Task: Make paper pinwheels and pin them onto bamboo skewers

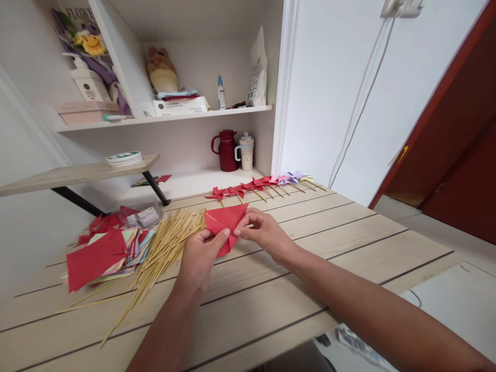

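Note:
A piece of red paper (pixel 227 216) is held up over the table between my two hands, its lower part bent inward. My left hand (pixel 203 253) grips it from the left, thumb pressed near the middle. On the other side, my right hand (pixel 263 232) pinches the paper between thumb and fingers. Just left of my left hand lies a loose heap of thin wooden sticks (pixel 170 248). Beyond the paper, several paper pinwheels on sticks (pixel 259 184) lie in a row, red, pink, purple and yellow.
Stacked coloured paper sheets (pixel 96 258), red on top, lie at the left beside a clear plastic packet (pixel 144 216). A small raised shelf (pixel 77 174) stands behind them. At the back are a dark red jug (pixel 228 152) and a speckled cup (pixel 246 153). The slatted table (pixel 349 235) ends at the right.

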The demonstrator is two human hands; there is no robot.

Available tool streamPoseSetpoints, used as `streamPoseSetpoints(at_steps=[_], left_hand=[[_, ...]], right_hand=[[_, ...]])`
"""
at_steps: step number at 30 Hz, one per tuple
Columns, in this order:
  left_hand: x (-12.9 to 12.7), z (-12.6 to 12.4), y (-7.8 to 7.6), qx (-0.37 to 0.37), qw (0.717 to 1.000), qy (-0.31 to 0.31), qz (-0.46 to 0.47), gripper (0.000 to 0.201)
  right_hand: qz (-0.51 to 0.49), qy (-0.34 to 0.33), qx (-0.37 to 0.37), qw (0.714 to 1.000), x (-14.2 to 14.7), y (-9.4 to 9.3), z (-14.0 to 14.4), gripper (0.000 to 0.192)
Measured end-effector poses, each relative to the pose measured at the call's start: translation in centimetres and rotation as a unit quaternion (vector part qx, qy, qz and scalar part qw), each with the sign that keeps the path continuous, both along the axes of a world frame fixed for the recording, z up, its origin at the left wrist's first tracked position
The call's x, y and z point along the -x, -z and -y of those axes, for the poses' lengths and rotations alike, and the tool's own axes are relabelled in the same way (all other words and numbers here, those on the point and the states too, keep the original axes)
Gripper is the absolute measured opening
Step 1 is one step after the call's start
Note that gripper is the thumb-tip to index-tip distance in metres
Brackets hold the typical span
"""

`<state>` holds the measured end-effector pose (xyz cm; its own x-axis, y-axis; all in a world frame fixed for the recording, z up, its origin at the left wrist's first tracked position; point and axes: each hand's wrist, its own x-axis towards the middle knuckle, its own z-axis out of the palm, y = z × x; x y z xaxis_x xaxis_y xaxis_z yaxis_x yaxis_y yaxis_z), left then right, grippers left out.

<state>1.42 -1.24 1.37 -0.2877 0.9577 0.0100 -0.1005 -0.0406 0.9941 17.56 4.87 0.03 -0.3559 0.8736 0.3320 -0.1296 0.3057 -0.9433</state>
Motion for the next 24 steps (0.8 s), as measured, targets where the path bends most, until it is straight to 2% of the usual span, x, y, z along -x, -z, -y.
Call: streamPoseSetpoints(at_steps=[3, 5, 7, 9, 12, 17, 24], left_hand=[[0.1, 0.1, -0.2, 0.003, 0.999, -0.014, -0.039, 0.03], [0.2, 0.1, -0.3, -0.014, 0.993, -0.032, -0.11, 0.023], [0.2, 0.0, -0.2, -0.06, 0.978, -0.046, -0.196, 0.014], [0.3, -0.1, -0.1, -0.117, 0.955, -0.046, -0.267, 0.008], [0.3, -0.4, 0.2, -0.165, 0.919, -0.048, -0.354, 0.014], [0.4, -0.6, 0.7, -0.207, 0.876, -0.076, -0.429, 0.019], [0.3, -0.6, 0.8, -0.232, 0.851, -0.056, -0.468, 0.013]], right_hand=[[-0.017, 0.062, -0.011, 0.998, -0.6, -0.5, -0.2, 0.031], [-0.001, 0.118, -0.075, 0.99, -1.2, -0.9, -0.3, 0.042], [0.049, 0.148, -0.169, 0.973, -1.7, -1.4, -0.3, 0.048], [0.103, 0.136, -0.23, 0.958, -2.0, -1.6, -0.3, 0.055], [0.171, 0.1, -0.259, 0.946, -2.0, -1.6, -0.3, 0.062], [0.227, 0.098, -0.28, 0.928, -1.8, -1.1, -0.6, 0.041], [0.215, 0.074, -0.28, 0.933, -1.5, -1.4, -0.2, 0.008]])
